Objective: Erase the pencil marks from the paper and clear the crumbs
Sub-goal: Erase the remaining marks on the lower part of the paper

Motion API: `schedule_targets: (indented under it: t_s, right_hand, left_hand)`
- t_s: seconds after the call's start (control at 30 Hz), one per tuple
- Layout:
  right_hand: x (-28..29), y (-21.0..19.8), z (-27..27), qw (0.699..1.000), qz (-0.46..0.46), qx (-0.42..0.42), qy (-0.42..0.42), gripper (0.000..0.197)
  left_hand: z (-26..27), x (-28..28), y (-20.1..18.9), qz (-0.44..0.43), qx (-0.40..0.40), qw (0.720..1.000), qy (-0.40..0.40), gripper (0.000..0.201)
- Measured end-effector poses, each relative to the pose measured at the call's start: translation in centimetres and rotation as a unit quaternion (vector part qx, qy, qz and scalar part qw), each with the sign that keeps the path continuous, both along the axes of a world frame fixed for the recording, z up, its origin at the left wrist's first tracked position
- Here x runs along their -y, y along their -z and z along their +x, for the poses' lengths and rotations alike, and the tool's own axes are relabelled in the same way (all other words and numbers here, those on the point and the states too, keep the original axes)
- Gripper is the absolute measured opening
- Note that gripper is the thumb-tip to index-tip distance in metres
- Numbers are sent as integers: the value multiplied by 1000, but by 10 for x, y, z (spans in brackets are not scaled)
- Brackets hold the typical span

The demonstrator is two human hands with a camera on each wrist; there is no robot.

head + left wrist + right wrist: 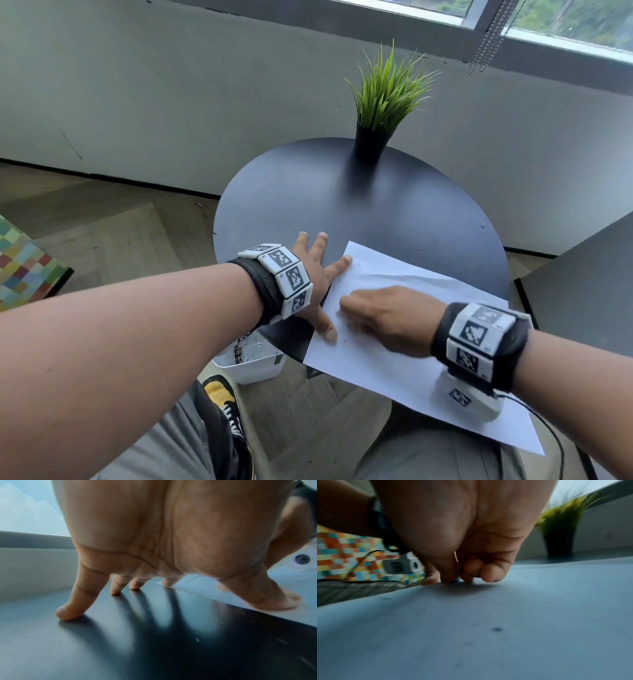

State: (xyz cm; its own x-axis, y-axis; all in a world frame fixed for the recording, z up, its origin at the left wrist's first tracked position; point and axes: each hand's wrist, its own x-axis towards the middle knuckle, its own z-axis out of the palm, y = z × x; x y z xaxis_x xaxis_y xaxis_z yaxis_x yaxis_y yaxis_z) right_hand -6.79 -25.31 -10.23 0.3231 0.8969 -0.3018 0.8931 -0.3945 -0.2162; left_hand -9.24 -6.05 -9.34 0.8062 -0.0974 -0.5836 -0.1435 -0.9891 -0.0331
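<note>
A white sheet of paper (394, 353) lies on the near side of a round black table (376, 205), and its near corner hangs past the table edge. My left hand (318, 274) is spread flat, with thumb (274, 599) and forefinger on the sheet's left edge and the other fingers (72, 609) on the bare table. My right hand (380, 315) is curled, fingertips down on the paper (488, 628). It pinches a small grey eraser (456, 580) that is almost hidden. Small dark crumbs (497, 629) dot the sheet, some near my left thumb (344, 341).
A potted green grass plant (373, 137) stands at the table's far edge. A white bin (253, 359) sits on the floor under the table's left side. A multicoloured seat (24, 263) is at far left and a grey wall with a window lies beyond.
</note>
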Motion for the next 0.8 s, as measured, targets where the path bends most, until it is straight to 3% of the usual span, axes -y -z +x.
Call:
schedule_targets:
  t_s: [0.07,0.2,0.37,0.43,0.5,0.53,0.63,0.7,0.8]
  right_hand:
    - [-2,-2,-2,1000,-18,-4,-11,7]
    - [-4,-3,31,991,-4,68,114,17]
    - [-17,-1,-2,1000,-9,19,-2,18]
    - [-16,-5,20,997,-23,42,63,21]
    - [-13,-6,40,985,-19,83,152,10]
    - [-15,-5,40,983,-15,87,159,8]
    - [-22,-2,3,999,-14,17,44,23]
    - [-15,-3,-8,999,-22,-25,8,15]
    - [-4,-6,26,991,-15,39,130,8]
  left_hand:
    - [1,-1,1,-1,0,1000,1,141]
    - [0,-3,3,-13,8,1000,-3,140]
    - [1,-3,4,-9,7,1000,0,142]
    - [1,-3,5,-14,11,1000,-2,141]
    - [0,-4,5,-16,18,1000,-1,141]
    - [0,-4,5,-15,18,1000,-1,141]
    - [0,-3,5,-10,11,1000,-4,142]
    - [1,-2,4,-4,12,1000,-1,142]
    - [1,-2,3,-7,7,1000,0,141]
